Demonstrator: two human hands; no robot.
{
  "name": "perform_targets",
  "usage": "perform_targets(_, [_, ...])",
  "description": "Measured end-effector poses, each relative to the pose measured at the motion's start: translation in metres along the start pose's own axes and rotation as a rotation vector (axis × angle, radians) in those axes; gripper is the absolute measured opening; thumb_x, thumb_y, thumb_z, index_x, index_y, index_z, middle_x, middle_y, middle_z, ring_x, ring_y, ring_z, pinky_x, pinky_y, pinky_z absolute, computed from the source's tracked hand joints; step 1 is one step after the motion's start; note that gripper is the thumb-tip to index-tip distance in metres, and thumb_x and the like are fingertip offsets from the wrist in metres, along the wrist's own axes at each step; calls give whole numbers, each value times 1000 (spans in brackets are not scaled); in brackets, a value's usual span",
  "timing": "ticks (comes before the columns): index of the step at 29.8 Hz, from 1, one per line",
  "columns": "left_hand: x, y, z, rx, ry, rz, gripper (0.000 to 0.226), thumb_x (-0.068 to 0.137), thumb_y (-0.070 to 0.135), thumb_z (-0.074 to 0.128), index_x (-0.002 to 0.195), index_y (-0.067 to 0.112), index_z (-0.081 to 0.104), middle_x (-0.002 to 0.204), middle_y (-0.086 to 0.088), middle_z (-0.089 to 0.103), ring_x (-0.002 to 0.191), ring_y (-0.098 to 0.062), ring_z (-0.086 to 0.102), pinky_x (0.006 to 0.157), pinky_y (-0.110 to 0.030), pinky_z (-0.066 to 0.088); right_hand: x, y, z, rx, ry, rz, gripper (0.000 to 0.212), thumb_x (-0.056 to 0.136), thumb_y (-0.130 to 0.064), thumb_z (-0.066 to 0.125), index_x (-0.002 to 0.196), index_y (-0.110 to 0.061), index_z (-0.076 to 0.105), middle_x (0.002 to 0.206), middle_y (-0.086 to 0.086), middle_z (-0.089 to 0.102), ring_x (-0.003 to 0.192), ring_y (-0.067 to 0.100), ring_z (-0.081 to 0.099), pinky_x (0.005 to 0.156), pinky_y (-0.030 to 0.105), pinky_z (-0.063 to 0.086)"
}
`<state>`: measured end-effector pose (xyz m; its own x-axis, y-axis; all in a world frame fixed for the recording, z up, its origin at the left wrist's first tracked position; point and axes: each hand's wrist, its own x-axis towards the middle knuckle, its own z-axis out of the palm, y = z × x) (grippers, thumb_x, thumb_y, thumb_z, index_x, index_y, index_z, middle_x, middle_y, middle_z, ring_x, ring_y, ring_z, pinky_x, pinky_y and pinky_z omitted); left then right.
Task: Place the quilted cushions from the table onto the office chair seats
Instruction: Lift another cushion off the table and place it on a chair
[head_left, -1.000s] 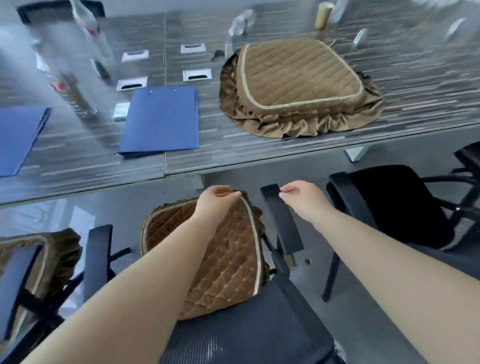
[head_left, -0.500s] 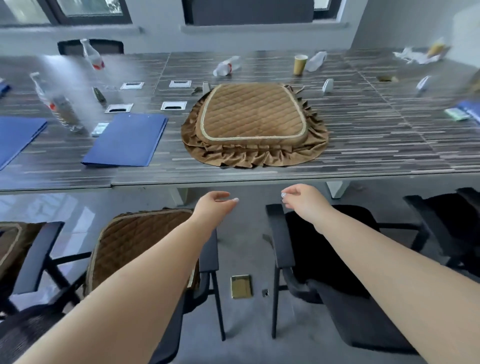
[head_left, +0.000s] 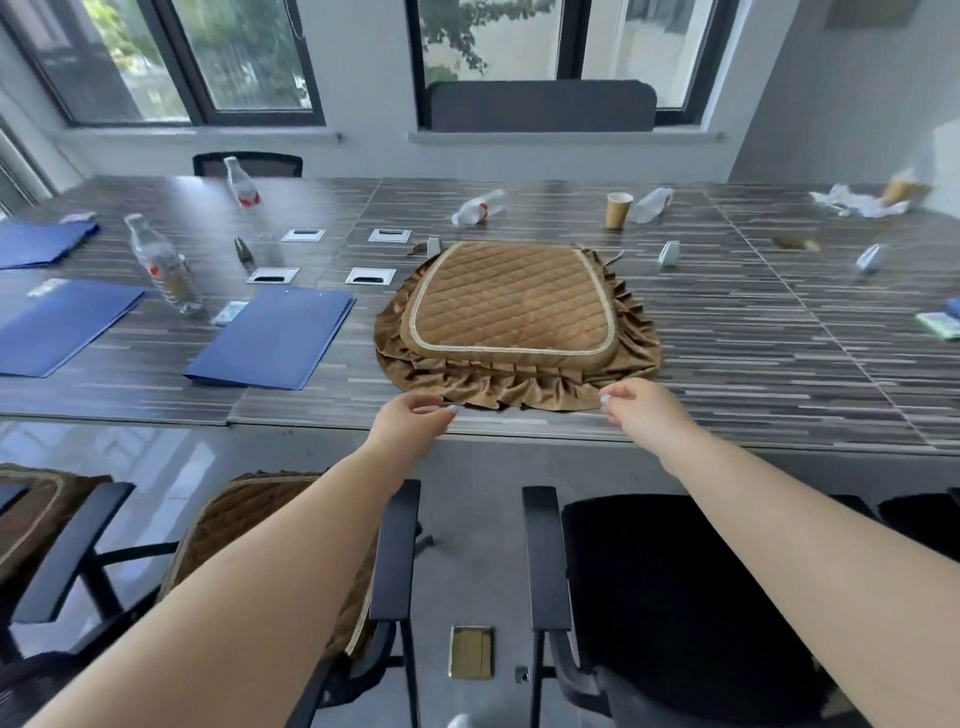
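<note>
my left hand (head_left: 413, 415) has thumb and fingers loosely curved with a gap between them, not yet pinching, right at the near frill of the quilted cushion (head_left: 511, 309). my right hand (head_left: 636, 408) is the same at the other corner, fingertips (head_left: 605, 400) just touching or almost touching the ruffle, i can't tell which. the cushion lies flat on the striped table (head_left: 753, 364) near its front edge, seemingly stacked on another, judging by the doubled frills. below, the cushioned chair (head_left: 249, 519) on my left is done, and a further one at the far left looks covered too. the bare black chair seat (head_left: 665, 571) on my right waits, so at least this cushion is left.
</note>
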<state>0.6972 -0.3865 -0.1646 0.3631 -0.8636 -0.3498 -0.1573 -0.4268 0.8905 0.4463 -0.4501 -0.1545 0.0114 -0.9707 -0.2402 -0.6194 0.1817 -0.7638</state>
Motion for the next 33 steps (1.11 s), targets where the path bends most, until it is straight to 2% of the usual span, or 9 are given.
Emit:
perform_targets(3, [21, 10, -3, -5, 8, 16, 39, 87, 28, 67, 122, 13, 59, 97, 5, 66, 101, -17, 65, 86, -32, 50, 20, -6, -3, -18, 14, -14, 8, 93, -24, 52, 93, -26, 60, 107, 2, 66, 102, 25, 63, 90, 39, 48])
perform_targets(6, [53, 19, -7, -21, 8, 18, 37, 87, 28, 67, 121, 14, 59, 102, 0, 66, 101, -19, 65, 86, -34, 51, 47, -11, -3, -67, 16, -9, 10, 93, -26, 53, 97, -24, 61, 104, 2, 66, 100, 25, 62, 86, 36, 48])
perform_targets(11, [152, 29, -2, -5, 22, 2, 35, 85, 27, 69, 116, 13, 62, 101, -2, 68, 95, -19, 66, 80, -32, 52, 127, -23, 4, -131, 66, 60, 18, 92, -27, 55, 105, -20, 65, 110, 3, 66, 101, 24, 60, 90, 36, 48])
perform_targets(15, [232, 30, 4, 45, 22, -51, 37, 84, 28, 70, 117, 14, 61, 105, 0, 66, 87, -18, 60, 72, -30, 52, 193, -26, 22, -188, 67, 147, 25, 93, -29, 54, 114, -18, 63, 119, 3, 62, 106, 24, 57, 86, 31, 42])
perform_targets(20, [314, 37, -1, 182, 74, -18, 52, 85, 28, 68, 133, 14, 53, 126, -6, 60, 97, -19, 57, 85, -32, 49, 264, -24, 43, -291, 72, 256, 42, 92, -40, 54, 128, -19, 55, 131, 3, 58, 117, 26, 54, 82, 29, 38])
perform_targets(24, [369, 29, -6, 340, 110, -45, 77, 81, 33, 71, 147, 16, 34, 143, -13, 47, 128, -31, 48, 105, -42, 41, 305, -16, 53, -345, 121, 335, 64, 88, -46, 58, 143, -18, 39, 145, 13, 42, 129, 34, 43, 94, 37, 37])
perform_targets(26, [391, 21, -6, 383, 102, -91, 87, 79, 38, 72, 150, 18, 27, 146, -14, 43, 131, -34, 44, 107, -47, 39, 323, -9, 56, -375, 132, 372, 75, 86, -48, 61, 147, -17, 30, 148, 15, 35, 132, 35, 39, 102, 41, 35])
perform_targets(30, [421, 7, 4, 315, 51, -159, 104, 78, 36, 75, 154, 18, 6, 154, -11, 33, 138, -32, 36, 108, -43, 34, 352, 3, 65, -395, 123, 428, 91, 81, -47, 68, 151, -17, 18, 150, 16, 32, 132, 35, 39, 102, 41, 36])
perform_targets(33, [435, -2, 6, 328, 84, -201, 118, 71, 45, 79, 153, 20, -2, 154, -13, 32, 139, -36, 33, 112, -48, 32, 362, 15, 72, -353, 161, 439, 106, 71, -45, 78, 151, -18, 15, 148, 21, 31, 133, 37, 37, 105, 42, 35])
